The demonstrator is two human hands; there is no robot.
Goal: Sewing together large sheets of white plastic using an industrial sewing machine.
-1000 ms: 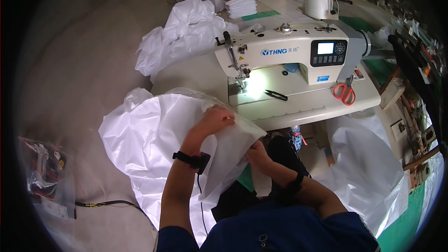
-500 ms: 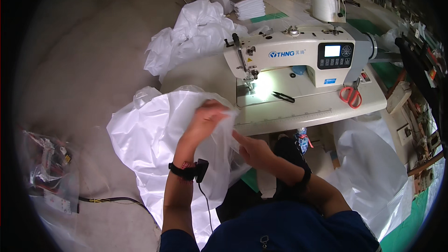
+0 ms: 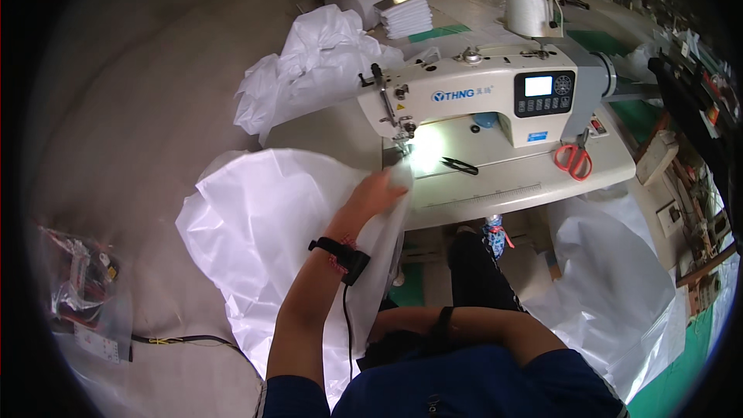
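Observation:
A large white plastic sheet (image 3: 267,217) drapes over the left front of the sewing machine table and hangs down past its edge. Its right edge runs up to the lit needle area of the white sewing machine (image 3: 457,97). My left hand (image 3: 378,193) is closed on that edge, slightly blurred, just in front of the presser foot (image 3: 404,147). My right forearm bends inward across my lap; the hand itself is hidden low beside the hanging sheet, so its fingers do not show. Black thread snips (image 3: 461,166) lie right of the needle.
Red-handled scissors (image 3: 573,161) rest at the table's right end. A crumpled white plastic heap (image 3: 309,70) lies behind the table's left side. More white sheeting (image 3: 611,263) hangs at the right. A thread cone (image 3: 528,14) stands behind the machine. A bag of parts (image 3: 81,286) is far left.
My left hand has moved right and forward with the sheet's edge, up to the presser foot. My right hand has left the sheet's upper edge and dropped toward my lap, out of sight.

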